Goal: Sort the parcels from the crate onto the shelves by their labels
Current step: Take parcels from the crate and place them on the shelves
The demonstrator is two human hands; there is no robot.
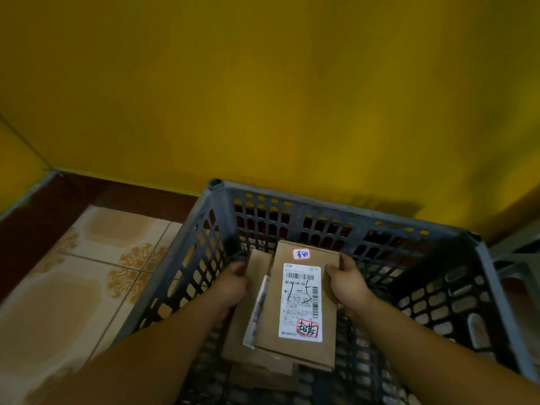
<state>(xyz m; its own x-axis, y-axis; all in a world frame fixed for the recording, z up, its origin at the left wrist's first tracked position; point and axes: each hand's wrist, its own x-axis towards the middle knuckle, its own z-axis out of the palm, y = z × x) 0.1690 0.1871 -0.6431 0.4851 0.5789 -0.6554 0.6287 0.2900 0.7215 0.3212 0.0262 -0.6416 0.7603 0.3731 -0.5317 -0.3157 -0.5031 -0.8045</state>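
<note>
Both arms reach down into the grey lattice crate (350, 213) on the tiled floor (87, 258). The right hand (349, 285) grips the right edge of the top cardboard parcel (292, 350), shipping label up. The left hand (230, 285) curls round the left edge of the lower parcel (258, 266) beneath it.

The crate (350, 213) stands on the floor (87, 258), with the wall (263, 83) just behind it and more floor to its left. In it the top parcel (295, 350) lies on the lower parcel (257, 266), offset right, its label (301, 302) facing up. The left hand (233, 285) grips the lower parcel's left edge, the right hand (347, 285) the top parcel's right edge
</note>
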